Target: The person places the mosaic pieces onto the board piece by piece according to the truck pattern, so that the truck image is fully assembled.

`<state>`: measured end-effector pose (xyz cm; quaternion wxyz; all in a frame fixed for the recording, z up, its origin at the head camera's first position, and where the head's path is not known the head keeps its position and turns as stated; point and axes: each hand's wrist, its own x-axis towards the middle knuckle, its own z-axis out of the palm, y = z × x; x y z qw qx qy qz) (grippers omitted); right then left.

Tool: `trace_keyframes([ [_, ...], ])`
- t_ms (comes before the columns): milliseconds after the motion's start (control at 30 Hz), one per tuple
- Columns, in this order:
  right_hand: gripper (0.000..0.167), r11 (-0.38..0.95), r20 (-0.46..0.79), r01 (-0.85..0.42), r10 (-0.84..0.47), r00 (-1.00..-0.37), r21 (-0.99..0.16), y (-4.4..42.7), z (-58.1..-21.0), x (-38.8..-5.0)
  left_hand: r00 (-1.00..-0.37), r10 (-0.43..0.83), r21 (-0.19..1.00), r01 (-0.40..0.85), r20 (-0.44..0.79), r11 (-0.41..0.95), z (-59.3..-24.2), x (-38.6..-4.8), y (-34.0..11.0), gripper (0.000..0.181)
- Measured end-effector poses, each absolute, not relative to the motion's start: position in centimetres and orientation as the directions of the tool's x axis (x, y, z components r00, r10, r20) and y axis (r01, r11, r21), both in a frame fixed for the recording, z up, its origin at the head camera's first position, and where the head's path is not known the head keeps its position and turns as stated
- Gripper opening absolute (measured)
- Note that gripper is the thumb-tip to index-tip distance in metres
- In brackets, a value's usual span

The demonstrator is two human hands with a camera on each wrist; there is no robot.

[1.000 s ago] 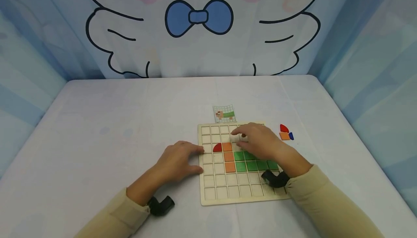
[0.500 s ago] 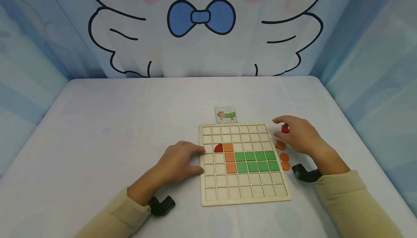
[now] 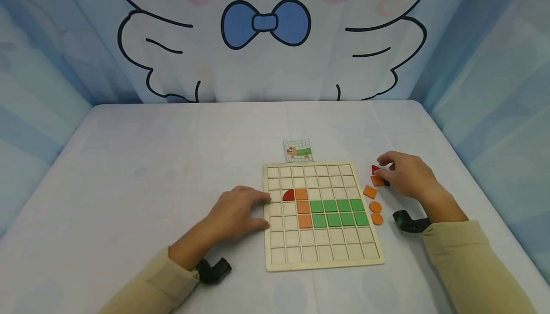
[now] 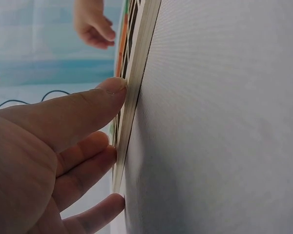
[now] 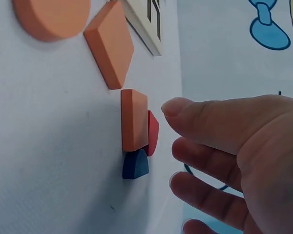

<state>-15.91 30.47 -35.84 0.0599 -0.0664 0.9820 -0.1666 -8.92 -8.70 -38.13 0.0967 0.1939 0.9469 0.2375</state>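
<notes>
A pale wooden grid board point(image 3: 320, 252) lies on the table. Rows of green squares point(image 3: 337, 213), a column of orange squares point(image 3: 303, 207) and a red quarter-round piece point(image 3: 288, 195) sit in its cells. My left hand point(image 3: 236, 213) touches the board's left edge with thumb and fingertips; the left wrist view shows them against the wooden rim point(image 4: 136, 78). My right hand point(image 3: 408, 173) hovers over loose pieces right of the board, its thumb and fingers apart with nothing between them. Below it are an orange square point(image 5: 134, 119), a red piece point(image 5: 153, 134) and a dark blue piece point(image 5: 135, 165).
Another loose orange square point(image 3: 370, 192) and two orange discs point(image 3: 375, 213) lie along the board's right edge. A small picture card point(image 3: 298, 151) with a gridded animal design rests behind the board. A cartoon-printed curtain point(image 3: 266, 66) hangs beyond the table.
My right hand has moved from above the board rightward to the loose pieces, then slightly further right. The left hand stays at the board's left edge.
</notes>
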Motion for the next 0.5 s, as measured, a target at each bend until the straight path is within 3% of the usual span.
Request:
trace_keyframes([
  [500,0.034,0.939,-0.084,-0.107,-0.142,-0.986,-0.326,30.01,-36.77,-16.63,-0.907,0.409,0.487,0.312,-0.104,0.816,-38.1,-8.92,-8.67,0.054],
])
